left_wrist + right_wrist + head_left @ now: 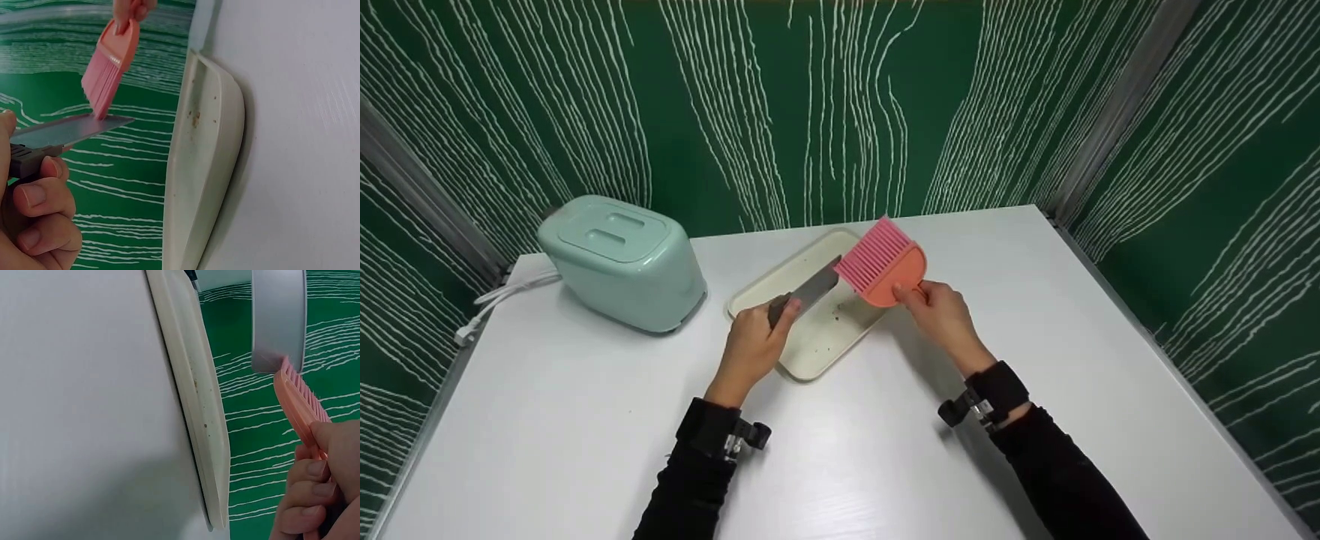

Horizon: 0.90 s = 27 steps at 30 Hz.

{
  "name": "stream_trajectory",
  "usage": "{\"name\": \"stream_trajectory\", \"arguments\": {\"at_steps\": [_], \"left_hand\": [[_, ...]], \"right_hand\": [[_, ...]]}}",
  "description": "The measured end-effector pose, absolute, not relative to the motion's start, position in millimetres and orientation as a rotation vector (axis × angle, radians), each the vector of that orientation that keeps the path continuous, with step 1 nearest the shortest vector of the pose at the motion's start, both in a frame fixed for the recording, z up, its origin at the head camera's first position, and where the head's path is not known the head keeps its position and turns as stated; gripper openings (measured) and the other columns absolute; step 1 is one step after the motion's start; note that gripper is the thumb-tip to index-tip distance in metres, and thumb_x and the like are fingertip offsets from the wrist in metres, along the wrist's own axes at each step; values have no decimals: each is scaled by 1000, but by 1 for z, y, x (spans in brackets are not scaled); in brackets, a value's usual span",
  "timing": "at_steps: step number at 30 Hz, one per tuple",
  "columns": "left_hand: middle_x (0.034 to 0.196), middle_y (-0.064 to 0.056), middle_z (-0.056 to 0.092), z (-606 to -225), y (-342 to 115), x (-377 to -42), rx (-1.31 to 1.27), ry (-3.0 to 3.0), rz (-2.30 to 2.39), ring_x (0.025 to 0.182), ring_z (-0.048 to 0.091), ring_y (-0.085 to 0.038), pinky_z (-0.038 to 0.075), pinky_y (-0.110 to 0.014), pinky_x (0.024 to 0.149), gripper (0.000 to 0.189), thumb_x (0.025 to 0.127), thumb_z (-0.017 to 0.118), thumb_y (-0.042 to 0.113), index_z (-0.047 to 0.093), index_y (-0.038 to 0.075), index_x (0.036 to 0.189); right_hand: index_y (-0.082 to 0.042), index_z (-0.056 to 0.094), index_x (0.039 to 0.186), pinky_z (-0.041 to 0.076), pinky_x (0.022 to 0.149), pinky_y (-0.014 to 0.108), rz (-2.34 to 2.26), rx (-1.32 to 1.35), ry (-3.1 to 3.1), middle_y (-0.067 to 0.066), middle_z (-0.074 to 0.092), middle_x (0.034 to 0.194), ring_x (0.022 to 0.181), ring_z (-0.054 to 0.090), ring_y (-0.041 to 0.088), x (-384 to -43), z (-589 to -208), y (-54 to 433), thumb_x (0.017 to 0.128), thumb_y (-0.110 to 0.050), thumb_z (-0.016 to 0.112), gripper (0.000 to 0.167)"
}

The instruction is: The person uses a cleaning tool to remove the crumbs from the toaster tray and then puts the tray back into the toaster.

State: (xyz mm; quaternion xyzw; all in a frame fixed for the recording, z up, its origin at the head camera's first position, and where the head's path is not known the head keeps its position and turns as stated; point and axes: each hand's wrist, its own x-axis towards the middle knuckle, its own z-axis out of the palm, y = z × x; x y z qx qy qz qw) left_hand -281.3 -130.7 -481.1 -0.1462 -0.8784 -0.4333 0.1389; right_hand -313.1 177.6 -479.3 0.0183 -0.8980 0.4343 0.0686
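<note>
My left hand [756,337] grips the dark handle of a narrow, flat metal crumb tray [819,285], thumb on top. My right hand [949,319] pinches the handle of a small orange brush [906,279] with pink bristles. In the left wrist view the bristles [102,84] touch the metal surface near its far end. Both tools are above a cream, shallow rectangular tray [808,364] on the table. Brown crumbs [195,119] lie scattered in that tray, also visible in the right wrist view. The right wrist view shows the brush [295,402] at the metal's end.
A mint-green toaster [622,262] stands at the back left with its lid on. Its white cord and plug [469,330] lie by the table's left edge. Green walls with white lines border the white table [547,420] behind and at both sides.
</note>
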Motion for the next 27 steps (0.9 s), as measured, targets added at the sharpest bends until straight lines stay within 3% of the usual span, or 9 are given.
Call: {"name": "stream_trajectory", "arguments": {"at_steps": [27], "left_hand": [[63,7,34,-479,-134,-282,-454,-2452,-1359,58,30,-11,27,-28,57,48,111,60,30,40,19,68]], "right_hand": [[-22,47,67,31,55,28,1223,29,-2854,-9,38,60,57,39,11,-310,-491,185,103,-44,68,48]]}}
